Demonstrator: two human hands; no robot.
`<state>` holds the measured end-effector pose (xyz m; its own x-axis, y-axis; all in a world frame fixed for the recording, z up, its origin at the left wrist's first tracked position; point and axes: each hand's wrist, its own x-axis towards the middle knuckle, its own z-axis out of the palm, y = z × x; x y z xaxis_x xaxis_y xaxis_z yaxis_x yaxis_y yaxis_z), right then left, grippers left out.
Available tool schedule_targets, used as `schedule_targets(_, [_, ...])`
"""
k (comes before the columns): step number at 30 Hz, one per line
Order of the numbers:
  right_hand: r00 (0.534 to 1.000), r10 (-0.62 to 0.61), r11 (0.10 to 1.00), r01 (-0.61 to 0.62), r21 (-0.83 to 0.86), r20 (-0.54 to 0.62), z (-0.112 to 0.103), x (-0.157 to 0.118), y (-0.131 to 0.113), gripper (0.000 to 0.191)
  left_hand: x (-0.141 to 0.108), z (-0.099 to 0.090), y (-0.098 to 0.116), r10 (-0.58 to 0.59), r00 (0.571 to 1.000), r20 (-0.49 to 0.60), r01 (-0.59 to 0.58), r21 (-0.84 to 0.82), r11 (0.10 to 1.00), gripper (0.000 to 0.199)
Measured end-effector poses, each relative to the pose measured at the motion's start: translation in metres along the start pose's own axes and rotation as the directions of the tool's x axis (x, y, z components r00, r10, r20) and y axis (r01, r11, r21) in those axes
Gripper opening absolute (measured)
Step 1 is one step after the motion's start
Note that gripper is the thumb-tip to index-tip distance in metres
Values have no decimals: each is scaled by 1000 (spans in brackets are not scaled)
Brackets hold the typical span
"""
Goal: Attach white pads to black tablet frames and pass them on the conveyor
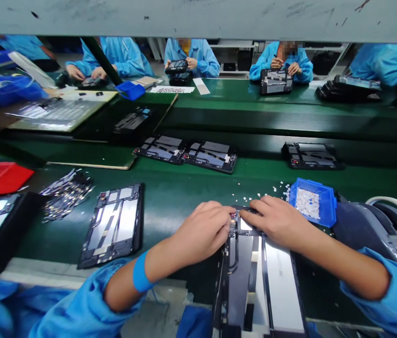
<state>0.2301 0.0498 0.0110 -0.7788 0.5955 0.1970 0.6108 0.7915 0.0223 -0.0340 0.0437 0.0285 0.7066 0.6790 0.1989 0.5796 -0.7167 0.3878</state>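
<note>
An opened tablet with its battery and inner parts bare lies before me, its near end sticking out past the bench edge. My left hand, a blue band round its wrist, has its fingers curled in at the tablet's top left corner. From the other side, my right hand grips the top edge, index and middle fingers pressed down by a small silver plate. Whether a tiny part lies under the fingertips cannot be seen. A blue box of small white pieces stands just beyond my right hand, with loose white bits scattered beside it.
Another opened tablet lies left, near a heap of thin strips and a red bin. A tape dispenser stands right. Several tablets, including one far right, line the green bench; co-workers in blue sit opposite. A grey beam crosses above.
</note>
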Motion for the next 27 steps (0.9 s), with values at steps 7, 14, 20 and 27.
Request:
schedule_targets(7, [1000, -13, 1000, 12, -26, -19, 2, -3, 0, 37, -3, 8, 7, 74, 997, 25, -78, 204, 976, 17])
schedule_targets(14, [1000, -12, 1000, 11, -23, -7, 2, -1, 2, 35, -3, 6, 11, 61, 998, 35, -67, 181, 981, 16])
schedule_targets(20, [999, -4, 1000, 3, 9, 53, 3, 1, 7, 35, 16, -9, 0, -204, 978, 55, 210, -176, 962, 13])
schedule_targets(27, [997, 3, 1000, -4, 12, 73, 3, -2, 7, 36, 40, -1, -11, -316, 917, 242, 382, -308, 872, 15])
